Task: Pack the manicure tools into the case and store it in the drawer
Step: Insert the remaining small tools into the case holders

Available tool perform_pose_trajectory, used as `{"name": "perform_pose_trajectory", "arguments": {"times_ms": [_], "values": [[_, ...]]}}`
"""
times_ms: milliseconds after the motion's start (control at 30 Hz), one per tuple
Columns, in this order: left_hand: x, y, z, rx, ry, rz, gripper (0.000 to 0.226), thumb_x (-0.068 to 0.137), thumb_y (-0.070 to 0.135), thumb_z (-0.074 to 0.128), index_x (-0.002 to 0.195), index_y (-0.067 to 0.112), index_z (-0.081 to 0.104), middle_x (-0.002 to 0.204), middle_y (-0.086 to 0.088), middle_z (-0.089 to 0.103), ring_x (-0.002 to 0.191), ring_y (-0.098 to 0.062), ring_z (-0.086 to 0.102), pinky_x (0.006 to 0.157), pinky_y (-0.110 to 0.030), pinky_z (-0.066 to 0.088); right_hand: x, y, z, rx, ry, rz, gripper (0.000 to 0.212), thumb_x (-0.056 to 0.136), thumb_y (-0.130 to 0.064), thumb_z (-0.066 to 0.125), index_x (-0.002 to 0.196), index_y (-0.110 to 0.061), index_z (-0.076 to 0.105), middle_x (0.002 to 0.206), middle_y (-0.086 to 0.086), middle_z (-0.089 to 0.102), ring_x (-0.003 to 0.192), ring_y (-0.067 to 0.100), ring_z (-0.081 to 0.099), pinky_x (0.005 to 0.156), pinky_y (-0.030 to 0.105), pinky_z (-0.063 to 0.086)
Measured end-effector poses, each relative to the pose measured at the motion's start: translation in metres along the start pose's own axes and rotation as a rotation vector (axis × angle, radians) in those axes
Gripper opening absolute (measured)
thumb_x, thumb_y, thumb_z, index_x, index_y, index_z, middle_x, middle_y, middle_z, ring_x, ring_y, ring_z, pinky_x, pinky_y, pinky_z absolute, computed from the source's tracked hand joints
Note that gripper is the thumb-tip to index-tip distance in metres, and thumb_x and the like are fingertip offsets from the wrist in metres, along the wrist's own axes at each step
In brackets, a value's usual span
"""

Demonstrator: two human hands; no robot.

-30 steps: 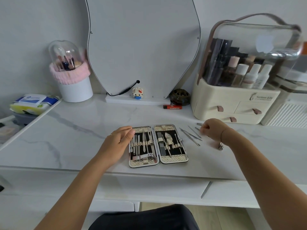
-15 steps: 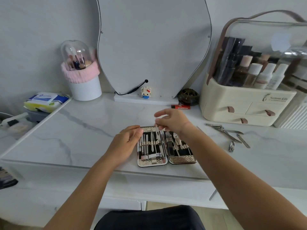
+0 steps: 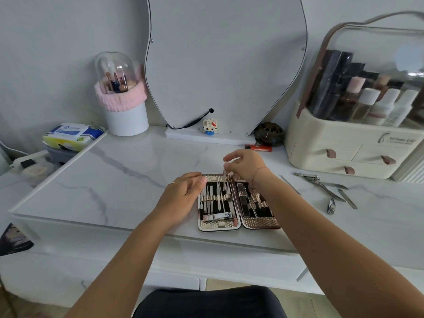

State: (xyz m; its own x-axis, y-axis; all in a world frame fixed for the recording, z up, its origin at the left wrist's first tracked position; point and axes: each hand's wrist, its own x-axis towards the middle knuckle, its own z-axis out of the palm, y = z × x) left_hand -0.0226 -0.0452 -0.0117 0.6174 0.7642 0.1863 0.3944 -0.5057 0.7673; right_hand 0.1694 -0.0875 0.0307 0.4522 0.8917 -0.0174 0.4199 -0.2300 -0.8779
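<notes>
Right hand (image 3: 246, 167) lowered, perhaps pinching tool (image 3: 224, 174)

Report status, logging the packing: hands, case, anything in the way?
Left hand steadying the open gold-textured manicure case. Right hand pinching a thin metal tool above it. Loose steel tools remain on the marble.

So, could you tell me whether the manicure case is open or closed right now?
Open. The manicure case lies spread flat on the marble tabletop, both halves face up with tools showing in their loops.
</notes>
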Motion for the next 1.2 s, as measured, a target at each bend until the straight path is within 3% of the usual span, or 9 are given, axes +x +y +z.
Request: {"name": "perform_pose_trajectory", "arguments": {"times_ms": [100,433,567,733,967,1100,1200], "values": [[-0.0002,0.0011,-0.0001,-0.006,0.0,-0.005,0.056,0.088,0.056,0.03,0.124,0.023,0.058,0.135,0.014,0.049,0.123,-0.008,0.045,0.097,-0.023,0.031,0.0016,-0.0002,-0.001,-0.088,0.0,-0.024,0.014,0.083,-0.012,0.066,0.096,-0.015,0.066,0.075,0.002,0.071,0.061,0.01,0.058,0.064,0.023,0.052],[-0.0006,0.0011,-0.0003,-0.009,-0.004,0.0,0.056,0.088,0.057,0.029,0.123,0.024,0.059,0.135,0.014,0.049,0.123,-0.008,0.045,0.1,-0.025,0.033,-0.001,-0.0033,-0.0024,-0.15,-0.11,-0.025,0.014,0.083,-0.011,0.065,0.097,-0.011,0.066,0.068,-0.001,0.069,0.06,0.008,0.058,0.064,0.022,0.05],[-0.0004,0.0006,-0.0002,-0.013,-0.003,0.005,0.057,0.088,0.057,0.029,0.123,0.024,0.059,0.134,0.014,0.05,0.123,-0.008,0.045,0.099,-0.025,0.033,0.001,-0.0027,-0.0021,-0.16,-0.094,-0.024,0.015,0.083,-0.011,0.065,0.098,-0.012,0.067,0.067,-0.003,0.068,0.067,0.014,0.06,0.072,0.028,0.053],[-0.0002,0.0015,0.0,-0.016,-0.001,0.006,0.058,0.087,0.057,0.029,0.123,0.024,0.06,0.133,0.014,0.05,0.122,-0.007,0.045,0.096,-0.023,0.032,0.0013,-0.002,-0.0005,-0.176,-0.072,-0.026,0.015,0.083,-0.012,0.065,0.097,-0.013,0.068,0.069,-0.002,0.069,0.069,0.013,0.061,0.071,0.026,0.052],[-0.0001,0.0001,-0.0008,-0.018,-0.004,0.009,0.06,0.085,0.059,0.029,0.122,0.024,0.06,0.134,0.013,0.05,0.123,-0.009,0.045,0.1,-0.027,0.034,-0.002,-0.0003,0.0004,-0.173,-0.121,-0.029,0.012,0.081,-0.012,0.067,0.092,-0.015,0.069,0.066,-0.002,0.069,0.072,0.015,0.062,0.076,0.036,0.055],[0.0005,-0.0002,0.0,-0.022,-0.006,0.008,0.055,0.088,0.057,0.03,0.12,0.026,0.061,0.133,0.013,0.051,0.122,-0.007,0.045,0.1,-0.026,0.033,-0.0037,-0.0002,-0.0011,-0.192,-0.141,-0.05,0.009,0.08,-0.011,0.066,0.085,-0.017,0.071,0.072,0.002,0.071,0.074,0.02,0.061,0.079,0.039,0.055],[0.0,-0.0003,-0.0001,-0.019,-0.005,0.012,0.056,0.087,0.057,0.029,0.12,0.025,0.061,0.133,0.014,0.051,0.122,-0.007,0.045,0.098,-0.024,0.033,-0.0043,-0.0004,-0.0039,-0.343,-0.127,-0.087,0.015,0.084,-0.022,0.064,0.091,-0.013,0.074,0.083,0.002,0.069,0.081,0.02,0.063,0.075,0.031,0.053]]}}
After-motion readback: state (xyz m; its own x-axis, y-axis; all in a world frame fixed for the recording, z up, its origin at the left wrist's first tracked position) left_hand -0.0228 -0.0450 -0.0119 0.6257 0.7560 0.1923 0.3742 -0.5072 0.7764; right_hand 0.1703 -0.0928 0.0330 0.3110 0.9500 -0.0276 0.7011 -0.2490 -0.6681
